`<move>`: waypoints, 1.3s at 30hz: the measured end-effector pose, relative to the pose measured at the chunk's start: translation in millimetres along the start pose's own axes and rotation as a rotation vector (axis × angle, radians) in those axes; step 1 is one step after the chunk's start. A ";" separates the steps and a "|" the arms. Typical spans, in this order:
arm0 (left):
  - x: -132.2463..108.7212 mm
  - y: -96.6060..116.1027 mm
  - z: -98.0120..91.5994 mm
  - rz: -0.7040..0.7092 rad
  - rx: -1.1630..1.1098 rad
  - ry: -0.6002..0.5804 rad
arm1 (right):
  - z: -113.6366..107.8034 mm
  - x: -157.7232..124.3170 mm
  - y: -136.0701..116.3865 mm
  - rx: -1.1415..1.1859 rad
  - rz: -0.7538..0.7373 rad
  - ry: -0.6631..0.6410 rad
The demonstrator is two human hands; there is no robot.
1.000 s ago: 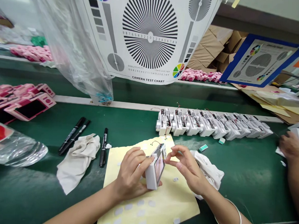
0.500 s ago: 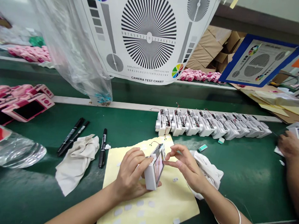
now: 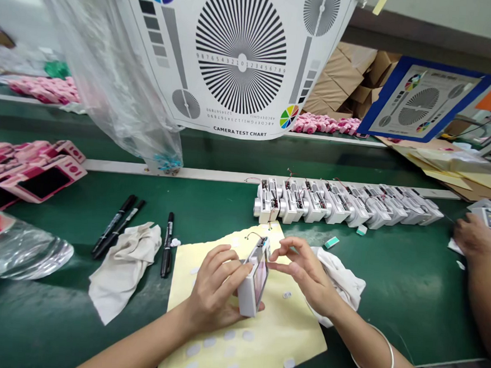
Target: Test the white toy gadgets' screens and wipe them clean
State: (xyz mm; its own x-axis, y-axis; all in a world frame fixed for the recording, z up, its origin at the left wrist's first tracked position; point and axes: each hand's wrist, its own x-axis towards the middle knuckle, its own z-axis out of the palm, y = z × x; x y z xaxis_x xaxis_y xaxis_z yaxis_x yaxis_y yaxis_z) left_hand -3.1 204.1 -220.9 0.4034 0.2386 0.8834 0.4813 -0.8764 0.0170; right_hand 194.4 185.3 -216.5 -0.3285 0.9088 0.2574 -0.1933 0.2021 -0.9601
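My left hand (image 3: 215, 288) is wrapped round a small white camera body (image 3: 252, 280), held upright over a yellow backing sheet (image 3: 260, 336) dotted with pale round stickers. The camera's screen side faces right and thin wires loop from its top. My right hand (image 3: 302, 272) has its fingertips pinched together at the camera's top right corner; what they hold, if anything, is too small to make out. A bangle sits on my right wrist.
A row of white camera bodies (image 3: 345, 205) lies behind. Black markers (image 3: 118, 225), a white cloth (image 3: 124, 268) and a second cloth (image 3: 342, 280) flank the sheet. Pink cameras (image 3: 36, 172) lie left. A test chart (image 3: 240, 54) hangs above. Another person's hand (image 3: 475, 236) works at right.
The camera and both hands have stayed almost in place; the view has shifted slightly. My right fingertips remain pinched at the camera's top corner.
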 end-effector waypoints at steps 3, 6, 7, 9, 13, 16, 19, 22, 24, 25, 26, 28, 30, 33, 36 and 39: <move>0.5 0.5 -0.2 -0.006 0.008 0.002 | 0.0 0.9 -0.1 0.004 0.011 0.002; 0.5 0.7 -0.3 -0.005 0.014 0.005 | -0.4 0.9 -1.2 0.009 0.028 0.001; 0.3 0.6 -0.3 -0.004 0.013 0.006 | -0.5 0.6 -1.6 0.010 0.034 0.001; -0.2 0.4 -0.2 -0.001 0.010 0.006 | -0.8 0.1 -2.0 0.011 0.048 0.000; -1.3 -0.1 0.1 -0.004 0.003 0.004 | -1.1 -0.5 -1.2 0.009 0.068 0.006; -1.4 -0.3 -0.1 -0.002 0.000 0.001 | -1.2 -0.4 0.0 0.016 0.075 0.006; -1.0 -0.5 -0.3 -0.004 0.001 -0.002 | -0.9 -0.3 -0.2 0.026 0.085 0.013; -0.6 -0.9 -0.3 -0.003 0.004 -0.001 | -1.3 0.7 -0.9 0.023 0.093 0.023; -0.5 -1.6 -0.2 0.002 0.004 -0.001 | -3.4 3.1 0.2 0.003 0.087 0.072; -0.7 -2.1 -0.2 0.003 0.002 -0.002 | -5.3 5.0 1.6 -0.015 0.084 0.120; -1.0 -2.8 -0.1 0.003 -0.003 -0.002 | -7.8 7.3 3.7 -0.036 0.087 0.181; -2.4 -4.8 0.2 -0.015 -0.019 -0.009 | -13.5 12.1 9.4 -0.075 0.128 0.297; -4.3 -7.2 0.6 -0.059 -0.048 -0.025 | -18.6 16.1 15.8 -0.093 0.216 0.353; -7.3 -10.5 1.1 -0.120 -0.086 -0.036 | -21.1 18.1 22.3 -0.086 0.345 0.287; -9.3 -12.1 0.8 -0.140 -0.092 -0.006 | -17.4 16.5 23.1 -0.006 0.409 0.132; -10.5 -12.6 0.1 -0.156 -0.101 0.034 | -12.7 14.9 20.8 0.092 0.434 0.063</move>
State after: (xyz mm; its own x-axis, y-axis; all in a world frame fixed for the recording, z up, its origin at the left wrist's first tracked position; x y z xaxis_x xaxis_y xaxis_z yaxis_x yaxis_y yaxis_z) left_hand -13.3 212.7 -230.4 0.3023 0.3624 0.8817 0.4544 -0.8678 0.2009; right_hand 197.2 207.6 -234.0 -0.3409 0.9233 -0.1771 -0.1327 -0.2337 -0.9632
